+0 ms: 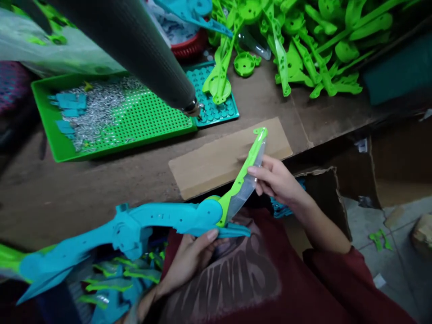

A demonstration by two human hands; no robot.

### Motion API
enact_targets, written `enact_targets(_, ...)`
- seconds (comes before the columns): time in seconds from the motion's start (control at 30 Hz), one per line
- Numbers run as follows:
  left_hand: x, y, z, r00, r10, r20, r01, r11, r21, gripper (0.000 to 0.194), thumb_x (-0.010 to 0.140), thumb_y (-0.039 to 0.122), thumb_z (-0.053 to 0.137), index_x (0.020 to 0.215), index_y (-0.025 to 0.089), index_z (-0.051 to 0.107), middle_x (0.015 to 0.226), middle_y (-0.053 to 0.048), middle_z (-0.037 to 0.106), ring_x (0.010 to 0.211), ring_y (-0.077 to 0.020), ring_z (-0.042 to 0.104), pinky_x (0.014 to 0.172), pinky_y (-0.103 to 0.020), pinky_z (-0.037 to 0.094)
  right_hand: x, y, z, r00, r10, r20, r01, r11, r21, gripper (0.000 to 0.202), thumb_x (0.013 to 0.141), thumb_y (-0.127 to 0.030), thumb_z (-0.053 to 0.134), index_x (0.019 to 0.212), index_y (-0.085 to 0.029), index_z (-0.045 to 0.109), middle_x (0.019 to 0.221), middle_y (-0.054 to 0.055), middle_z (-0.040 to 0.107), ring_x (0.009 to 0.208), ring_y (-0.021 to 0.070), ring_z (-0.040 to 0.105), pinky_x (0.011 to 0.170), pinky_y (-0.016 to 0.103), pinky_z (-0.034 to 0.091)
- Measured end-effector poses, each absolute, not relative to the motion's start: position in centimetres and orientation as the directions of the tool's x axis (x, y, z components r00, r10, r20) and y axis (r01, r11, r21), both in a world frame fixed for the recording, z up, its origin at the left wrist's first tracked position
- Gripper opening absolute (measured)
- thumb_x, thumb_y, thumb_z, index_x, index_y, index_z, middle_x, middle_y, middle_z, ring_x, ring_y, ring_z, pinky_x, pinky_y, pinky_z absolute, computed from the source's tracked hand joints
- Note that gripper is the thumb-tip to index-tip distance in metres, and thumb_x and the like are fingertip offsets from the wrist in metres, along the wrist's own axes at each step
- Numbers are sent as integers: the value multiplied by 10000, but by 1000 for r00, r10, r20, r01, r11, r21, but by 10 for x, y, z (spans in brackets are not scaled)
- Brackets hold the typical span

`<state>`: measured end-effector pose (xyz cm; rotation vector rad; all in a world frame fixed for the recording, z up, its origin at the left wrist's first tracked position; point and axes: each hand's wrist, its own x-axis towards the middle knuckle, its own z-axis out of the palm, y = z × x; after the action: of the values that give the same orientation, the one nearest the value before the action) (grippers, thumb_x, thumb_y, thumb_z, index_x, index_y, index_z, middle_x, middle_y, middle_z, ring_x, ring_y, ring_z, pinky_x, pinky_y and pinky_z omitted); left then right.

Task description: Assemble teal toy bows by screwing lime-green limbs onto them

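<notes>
A long, curved blue plastic toy body [162, 216], shaped like a bow, lies across the front of me with a hub at its middle. My left hand [199, 252] is closed around its right end from below, thumb on top. At that end a green plastic arm [248, 166] with a clear plastic piece [243, 195] along its side angles up and away. My right hand [276, 177] pinches this arm and clear piece between thumb and fingers. Another green part [13, 258] shows at the body's left end, partly cut off by the frame.
A dark hanging screwdriver [162, 63] points down over a green tray [118, 146] of screws and a teal tray [232, 112]. Green parts [303, 54] are piled at the back. A cardboard strip [202, 166] lies on the bench [141, 171]. Below left are more assembled pieces [118, 279].
</notes>
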<state>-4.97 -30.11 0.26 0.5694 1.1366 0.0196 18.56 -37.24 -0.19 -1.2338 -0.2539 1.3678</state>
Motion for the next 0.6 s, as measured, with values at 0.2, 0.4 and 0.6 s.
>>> enact_targets(0.2,-55,-303,12,314,390,-866,275,836,476,509,608,409,883,1041,188,731,959,-50,771,1080,-323,690,1017,-451,547,189,-371,-6,125,897,-424,-621,-262,-739,278,854,-400,696,808,-177,537,440,-91,568,284,14,352,277,137,195)
enact_targets(0.4,-49,-304,15,321,351,-880,280,852,442,596,641,378,881,1179,204,694,1094,-73,762,1172,-339,656,1063,-467,519,171,-391,-18,198,866,-460,-685,-213,-696,294,858,-417,699,886,-190,514,492,-98,596,292,32,405,269,132,264)
enact_targets(0.6,-43,-305,4,448,151,-881,307,900,310,471,723,381,867,1122,181,717,1097,-92,764,1044,-287,723,892,-357,614,166,-396,-26,332,806,-489,-638,-190,-746,293,853,-425,696,905,-196,521,507,-93,604,296,38,421,284,133,281)
